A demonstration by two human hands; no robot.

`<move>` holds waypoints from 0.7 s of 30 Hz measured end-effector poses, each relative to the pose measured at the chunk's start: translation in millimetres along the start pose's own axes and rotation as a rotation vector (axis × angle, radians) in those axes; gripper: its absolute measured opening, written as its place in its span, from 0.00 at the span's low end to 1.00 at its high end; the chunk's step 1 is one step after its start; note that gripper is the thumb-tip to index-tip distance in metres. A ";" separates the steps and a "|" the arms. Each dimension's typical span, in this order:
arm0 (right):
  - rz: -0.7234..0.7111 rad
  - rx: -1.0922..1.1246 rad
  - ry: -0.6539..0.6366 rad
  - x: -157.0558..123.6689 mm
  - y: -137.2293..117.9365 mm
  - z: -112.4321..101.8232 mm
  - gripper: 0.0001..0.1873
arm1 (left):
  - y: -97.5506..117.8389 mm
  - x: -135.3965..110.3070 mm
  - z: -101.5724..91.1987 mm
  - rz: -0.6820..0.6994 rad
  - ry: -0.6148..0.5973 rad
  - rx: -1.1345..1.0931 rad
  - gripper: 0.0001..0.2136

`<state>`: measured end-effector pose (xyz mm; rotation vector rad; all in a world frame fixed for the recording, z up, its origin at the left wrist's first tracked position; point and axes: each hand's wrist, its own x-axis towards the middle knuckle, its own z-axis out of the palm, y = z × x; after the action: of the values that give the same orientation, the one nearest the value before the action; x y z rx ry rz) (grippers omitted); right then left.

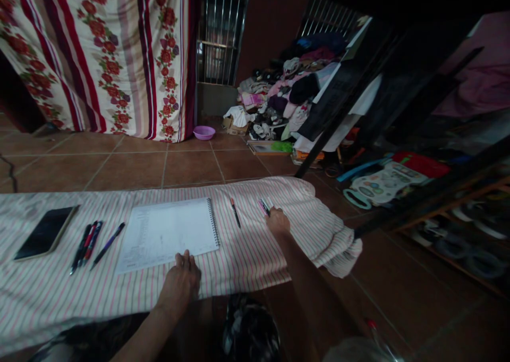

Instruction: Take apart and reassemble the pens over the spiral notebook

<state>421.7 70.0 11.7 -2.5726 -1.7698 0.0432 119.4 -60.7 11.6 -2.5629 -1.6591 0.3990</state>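
Observation:
A spiral notebook (169, 232) lies open on the striped cloth, its coil on the right side and faint writing on its page. My left hand (184, 274) rests at its near edge, fingertips on the paper, holding nothing. To the right, my right hand (278, 221) has its fingers closed around the near ends of a few pens (263, 207), one with a pink part. Between notebook and right hand lies a single dark pen (235, 213) with an orange end. Left of the notebook are a purple-and-black pen (107, 246) and several pens side by side (86, 247).
A dark-screened phone (47, 233) lies at the left on the striped cloth (255, 266). Beyond are a floral curtain (115, 59), a purple basin (204, 133) and a heap of clothes (287, 93). A dark slanted post (324, 139) and a shoe rack (458, 234) stand at the right.

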 end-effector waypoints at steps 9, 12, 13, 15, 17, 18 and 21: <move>-0.036 0.012 0.042 -9.6 3.1 12.6 0.15 | 1.4 -1.4 -0.3 0.016 0.018 0.003 0.20; -0.009 0.019 0.065 -5.8 4.7 14.2 0.15 | 1.9 -1.3 -0.3 0.015 0.013 0.006 0.20; 0.009 0.020 0.079 -4.8 5.2 14.6 0.15 | 2.0 -1.2 -0.4 0.013 0.007 0.001 0.21; 0.049 0.019 0.117 -3.4 6.1 15.3 0.17 | 2.3 -1.1 -0.8 0.002 0.000 -0.007 0.21; 0.084 0.017 0.157 -2.2 7.5 15.7 0.19 | 2.6 -1.1 -1.0 -0.006 0.006 0.001 0.21; 0.095 0.016 0.172 -1.3 8.5 15.8 0.20 | 2.7 -1.0 -0.9 -0.007 0.012 0.010 0.21; 0.094 0.017 0.179 4.3 12.0 15.7 0.22 | 2.8 -1.0 -0.5 -0.004 0.017 0.020 0.22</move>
<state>433.9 69.7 -4.4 -2.5550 -1.5807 -0.1650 121.6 -62.8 11.8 -2.5411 -1.6454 0.3905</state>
